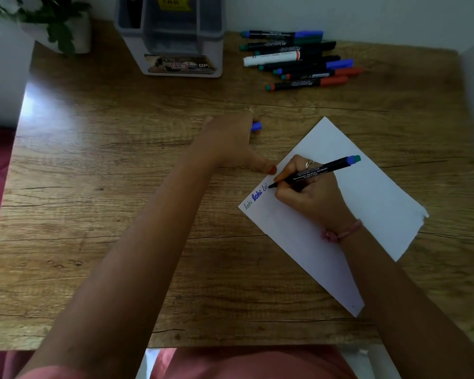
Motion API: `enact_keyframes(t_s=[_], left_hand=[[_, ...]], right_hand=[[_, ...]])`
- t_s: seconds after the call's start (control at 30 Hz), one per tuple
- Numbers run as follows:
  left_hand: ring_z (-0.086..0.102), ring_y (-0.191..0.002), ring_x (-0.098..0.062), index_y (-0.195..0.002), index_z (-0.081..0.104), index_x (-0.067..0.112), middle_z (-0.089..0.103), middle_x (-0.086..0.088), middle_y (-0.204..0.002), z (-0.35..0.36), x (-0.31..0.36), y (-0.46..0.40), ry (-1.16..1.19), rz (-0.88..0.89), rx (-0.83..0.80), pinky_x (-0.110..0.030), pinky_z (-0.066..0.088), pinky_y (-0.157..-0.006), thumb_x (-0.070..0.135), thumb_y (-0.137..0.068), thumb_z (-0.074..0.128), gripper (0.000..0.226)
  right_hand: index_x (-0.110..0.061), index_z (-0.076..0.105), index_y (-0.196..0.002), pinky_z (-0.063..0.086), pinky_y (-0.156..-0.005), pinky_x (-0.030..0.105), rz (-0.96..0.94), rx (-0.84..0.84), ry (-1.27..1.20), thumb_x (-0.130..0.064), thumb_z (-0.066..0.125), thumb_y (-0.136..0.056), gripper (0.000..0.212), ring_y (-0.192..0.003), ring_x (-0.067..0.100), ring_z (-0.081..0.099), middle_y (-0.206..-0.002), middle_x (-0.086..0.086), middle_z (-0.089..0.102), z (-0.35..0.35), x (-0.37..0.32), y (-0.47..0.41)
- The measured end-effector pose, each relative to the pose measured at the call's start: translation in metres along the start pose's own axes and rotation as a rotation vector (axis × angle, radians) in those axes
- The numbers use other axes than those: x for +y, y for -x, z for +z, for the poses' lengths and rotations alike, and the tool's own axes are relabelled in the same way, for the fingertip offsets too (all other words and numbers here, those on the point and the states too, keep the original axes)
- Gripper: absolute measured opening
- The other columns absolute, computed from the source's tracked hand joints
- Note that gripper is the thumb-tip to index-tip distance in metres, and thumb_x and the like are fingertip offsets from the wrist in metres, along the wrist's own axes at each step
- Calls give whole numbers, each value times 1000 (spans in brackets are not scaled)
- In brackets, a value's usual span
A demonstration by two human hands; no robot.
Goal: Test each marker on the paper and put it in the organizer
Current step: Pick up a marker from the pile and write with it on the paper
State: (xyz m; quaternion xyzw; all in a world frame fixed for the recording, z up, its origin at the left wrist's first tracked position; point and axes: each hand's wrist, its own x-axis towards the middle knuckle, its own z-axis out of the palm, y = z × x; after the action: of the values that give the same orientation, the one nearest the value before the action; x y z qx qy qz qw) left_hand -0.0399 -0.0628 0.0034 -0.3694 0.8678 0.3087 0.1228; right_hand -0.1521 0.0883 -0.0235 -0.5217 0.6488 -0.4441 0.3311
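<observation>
The right hand (309, 198) pinches a black blue-ended marker (316, 172), tip on the white paper sheet (372, 198). Left of the paper, the left hand (230, 140) grips a blue cap (256, 126). Beyond the paper lie loose markers (298, 60) beside the grey plastic organizer (173, 36).

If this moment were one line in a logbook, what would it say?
right hand: writing with marker on paper | left hand: holds blue cap | loose markers: untested beside organizer

A black marker with a blue end (322, 170) is gripped by the right hand (309, 192), tip on the white paper sheet (381, 203) beside blue scribbles (256, 198). A blue cap (256, 126) is held in the left hand (230, 140), thumb rested on the wooden table (121, 160).
</observation>
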Motion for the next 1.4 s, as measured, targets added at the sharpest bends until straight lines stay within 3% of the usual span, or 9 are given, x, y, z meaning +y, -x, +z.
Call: enact_keyframes(t_s=[0.1,0.23,0.63,0.77,0.93,1.0,1.1,1.27,1.4], left_hand=[[47,-114,-21,-132,39,16,50,-2,-129,0,0,0,5,-3,-7,-42,35,-100,67,-56,72,97],[47,-113,-21,-133,38,16,49,-2,-129,-2,0,0,18,-2,-6,-42,37,-98,65,-56,73,98],[47,-115,-22,-135,37,16,49,-3,-130,-1,0,0,20,-1,-4,-43,36,-100,66,-56,73,100],[47,-116,-22,-135,37,15,49,-3,-131,0,0,-1,16,1,2,-43,36,-101,66,-56,72,100],[47,-116,-22,-134,38,16,49,-3,-131,0,0,-1,12,-5,3,-44,36,-102,66,-57,73,99],[47,-116,-22,-134,37,16,49,-2,-131,0,0,-1,5,1,11,-43,35,-101,67,-56,73,100],[47,-114,-20,-134,38,17,50,-1,-129,1,0,0,10,0,19,-42,35,-99,67,-57,73,98],[50,-89,-10,-115,50,20,52,11,-94,1,-6,9,204,51,83,-39,35,-95,61,-67,70,66],[53,-92,-15,-95,54,34,57,10,-89,8,-19,14,471,43,69,-45,41,-95,62,-75,61,34]], right_hand=[[-11,60,-77,42,-64,6,-4,15,-12,-17,58,-73,8,-69,-4,59,-69,-20,58,1,-1,-1],[-8,61,-78,42,-65,6,-8,9,-7,-15,59,-73,9,-72,-4,59,-76,-16,58,1,-1,0],[-8,60,-78,42,-63,6,-10,51,6,-18,58,-75,10,-68,-3,57,-68,-19,58,1,0,0],[-9,60,-78,43,-61,8,-2,14,16,-6,62,-77,4,-66,-2,58,-70,-16,57,0,1,-1],[-10,60,-79,43,-62,8,-10,15,-3,-19,57,-75,10,-68,-2,58,-71,-16,58,1,-1,-1],[-12,59,-78,42,-62,8,-7,43,-41,-14,57,-76,3,-67,-3,57,-69,-19,60,-2,-3,-3],[-14,56,-73,40,-54,11,111,141,-209,0,50,-80,17,-54,0,50,-58,-17,57,-10,-6,-7],[-12,49,-80,36,-47,17,308,145,-371,6,42,-91,22,-47,6,41,-56,-5,47,-16,-13,-16],[-10,52,-80,43,-52,20,341,107,-402,6,44,-90,21,-51,7,51,-59,-3,56,-17,-21,-20]])
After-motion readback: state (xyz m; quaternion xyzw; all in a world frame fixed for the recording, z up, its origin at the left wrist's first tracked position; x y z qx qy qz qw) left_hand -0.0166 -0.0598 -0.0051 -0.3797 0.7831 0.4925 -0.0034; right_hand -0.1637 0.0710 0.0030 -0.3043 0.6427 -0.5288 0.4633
